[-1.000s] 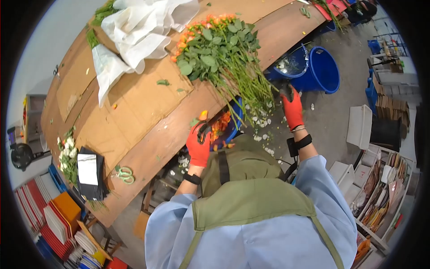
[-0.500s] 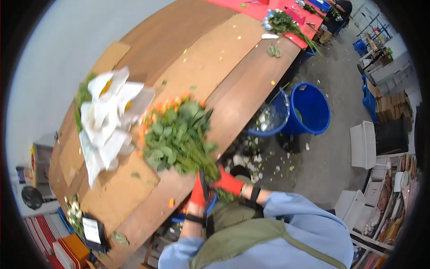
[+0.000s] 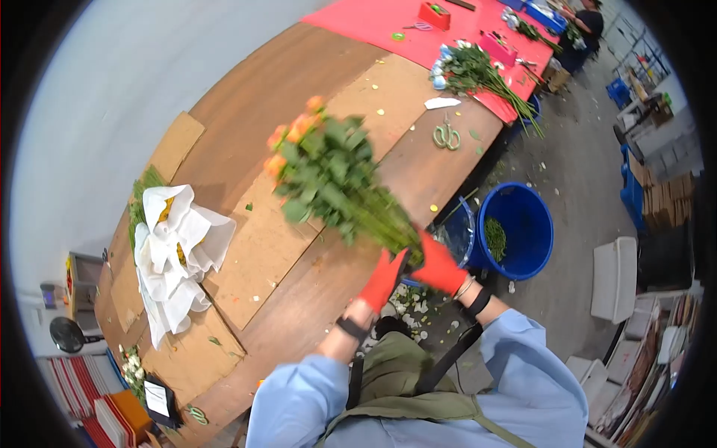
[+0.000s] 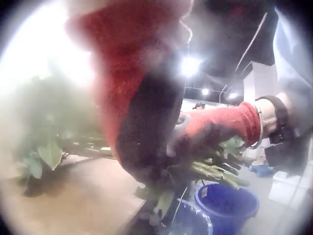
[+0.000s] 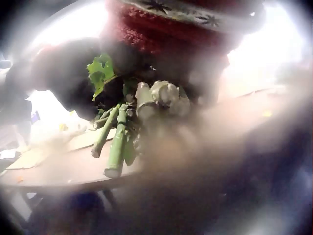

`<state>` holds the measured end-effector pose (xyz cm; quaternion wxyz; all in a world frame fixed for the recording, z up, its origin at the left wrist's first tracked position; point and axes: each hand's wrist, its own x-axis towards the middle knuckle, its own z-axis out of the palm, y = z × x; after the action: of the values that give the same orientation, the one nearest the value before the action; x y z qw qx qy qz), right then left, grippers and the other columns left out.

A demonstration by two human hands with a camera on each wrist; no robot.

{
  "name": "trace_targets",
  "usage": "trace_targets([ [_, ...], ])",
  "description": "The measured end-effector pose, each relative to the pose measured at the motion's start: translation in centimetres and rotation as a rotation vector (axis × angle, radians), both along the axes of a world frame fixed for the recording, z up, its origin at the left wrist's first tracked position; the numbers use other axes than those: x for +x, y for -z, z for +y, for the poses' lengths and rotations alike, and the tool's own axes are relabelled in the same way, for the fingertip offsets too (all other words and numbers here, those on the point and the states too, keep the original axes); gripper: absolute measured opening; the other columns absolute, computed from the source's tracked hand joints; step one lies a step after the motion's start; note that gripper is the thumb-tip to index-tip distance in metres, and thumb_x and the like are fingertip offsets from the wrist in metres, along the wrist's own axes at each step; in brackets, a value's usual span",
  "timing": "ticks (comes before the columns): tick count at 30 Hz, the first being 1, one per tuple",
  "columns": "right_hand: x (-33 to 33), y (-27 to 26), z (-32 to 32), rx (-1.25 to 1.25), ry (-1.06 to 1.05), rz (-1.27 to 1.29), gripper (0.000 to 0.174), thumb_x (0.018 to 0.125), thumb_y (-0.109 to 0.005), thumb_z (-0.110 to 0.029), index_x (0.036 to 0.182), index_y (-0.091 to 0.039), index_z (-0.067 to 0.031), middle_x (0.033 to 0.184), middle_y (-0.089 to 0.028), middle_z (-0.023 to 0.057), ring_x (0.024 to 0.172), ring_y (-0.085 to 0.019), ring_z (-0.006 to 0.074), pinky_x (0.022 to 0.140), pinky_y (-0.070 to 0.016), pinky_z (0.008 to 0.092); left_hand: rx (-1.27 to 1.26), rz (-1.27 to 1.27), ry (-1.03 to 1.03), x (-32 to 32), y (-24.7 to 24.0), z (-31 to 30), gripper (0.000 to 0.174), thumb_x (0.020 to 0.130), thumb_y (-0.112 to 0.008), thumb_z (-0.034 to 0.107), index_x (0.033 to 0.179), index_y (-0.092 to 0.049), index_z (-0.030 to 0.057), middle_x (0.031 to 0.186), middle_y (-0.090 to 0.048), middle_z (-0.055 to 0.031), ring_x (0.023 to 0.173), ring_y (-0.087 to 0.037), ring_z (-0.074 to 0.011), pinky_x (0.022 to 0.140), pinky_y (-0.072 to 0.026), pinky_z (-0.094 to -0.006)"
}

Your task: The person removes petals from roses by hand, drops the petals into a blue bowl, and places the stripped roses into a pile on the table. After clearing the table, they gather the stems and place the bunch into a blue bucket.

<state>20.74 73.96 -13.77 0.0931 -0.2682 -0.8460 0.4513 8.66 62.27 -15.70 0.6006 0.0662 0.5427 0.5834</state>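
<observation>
A bunch of orange roses (image 3: 328, 168) is held over the table's front edge, its blooms pointing to the far left. My left hand (image 3: 383, 280), in a red and black glove, grips the stems near their lower ends. Close against it, my right hand (image 3: 439, 266), gloved alike, holds the same stems from the other side. In the right wrist view, cut stem ends (image 5: 116, 154) and a small leaf (image 5: 100, 73) stick out below the right glove. The left wrist view has the left glove (image 4: 139, 83) large and blurred, with the right glove (image 4: 220, 125) beyond.
Cardboard sheets (image 3: 280, 239) cover part of the brown table. White paper wraps (image 3: 175, 276) lie left, green scissors (image 3: 447, 137) and blue-white flowers (image 3: 474, 66) at the far right. Blue buckets (image 3: 532, 257) stand on the floor. Another person (image 3: 588, 26) is at the far end.
My hands went from apart, beside the table edge, to gripping the rose bunch together. The bunch came off the table and is now lifted in both hands. The head view swung rightward along the table.
</observation>
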Motion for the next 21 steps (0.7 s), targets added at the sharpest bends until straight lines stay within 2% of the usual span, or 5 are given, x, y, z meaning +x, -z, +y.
trace_targets([
  [8, -4.8, 4.8, 17.0, 0.299, 0.129, -0.01, 0.1, 0.066, -0.078, -0.016, 0.15, -0.025, -0.0066, 0.135, -0.052, 0.0235, 0.108, -0.06, 0.0418, 0.09, -0.0498, 0.0453, 0.325, -0.163, 0.104, -3.5, 6.5, 19.3, 0.045, 0.102, -0.044, 0.039, 0.134, -0.05, 0.009, 0.12, -0.062, -0.0106, 0.11, -0.057, -0.0255, 0.092, -0.0447, -0.0414],
  [10, -5.6, 7.9, 19.5, 0.425, 0.241, -0.352, 0.099, 0.068, -0.078, -0.018, 0.151, -0.024, -0.0068, 0.129, -0.054, 0.025, 0.11, -0.058, 0.0424, 0.09, -0.0493, 0.0447, 0.392, 0.343, 0.018, -2.5, 10.4, 19.8, 0.039, 0.099, -0.051, 0.035, 0.122, -0.056, 0.0042, 0.111, -0.063, -0.0072, 0.099, -0.057, -0.0168, 0.086, -0.0459, -0.0333],
  [16, -4.3, 10.3, 21.2, 0.498, 0.194, -0.33, 0.114, 0.064, -0.081, -0.041, 0.153, -0.019, -0.0057, 0.121, -0.056, 0.022, 0.108, -0.058, 0.0409, 0.089, -0.049, 0.0478, 0.217, -0.039, 0.121, -2.2, 6.1, 4.7, 0.041, 0.097, -0.058, 0.031, 0.126, -0.057, 0.0012, 0.112, -0.063, -0.0043, 0.098, -0.055, -0.0118, 0.085, -0.0469, -0.0284],
  [18, -4.8, 7.8, 19.9, 0.675, 0.194, -0.484, 0.106, 0.064, -0.08, -0.053, 0.145, -0.034, -0.0023, 0.119, -0.058, 0.023, 0.107, -0.059, 0.0393, 0.088, -0.0491, 0.0488, 0.09, 0.221, 0.07, -2.2, 7.4, -3.0, 0.04, 0.095, -0.058, 0.034, 0.114, -0.063, -0.0002, 0.102, -0.066, -0.0054, 0.094, -0.057, -0.0122, 0.082, -0.0464, -0.0286],
  [21, -4.5, 6.5, 17.1, 0.726, 0.148, -0.198, 0.086, 0.07, -0.081, -0.039, 0.137, -0.045, 0.0018, 0.126, -0.059, 0.0232, 0.108, -0.061, 0.0389, 0.086, -0.0516, 0.0462, -0.056, 0.102, -0.144, -2.4, 5.0, -15.7, 0.036, 0.094, -0.058, 0.033, 0.11, -0.065, 0.0009, 0.096, -0.067, -0.0042, 0.086, -0.057, -0.0123, 0.076, -0.0471, -0.0301],
])
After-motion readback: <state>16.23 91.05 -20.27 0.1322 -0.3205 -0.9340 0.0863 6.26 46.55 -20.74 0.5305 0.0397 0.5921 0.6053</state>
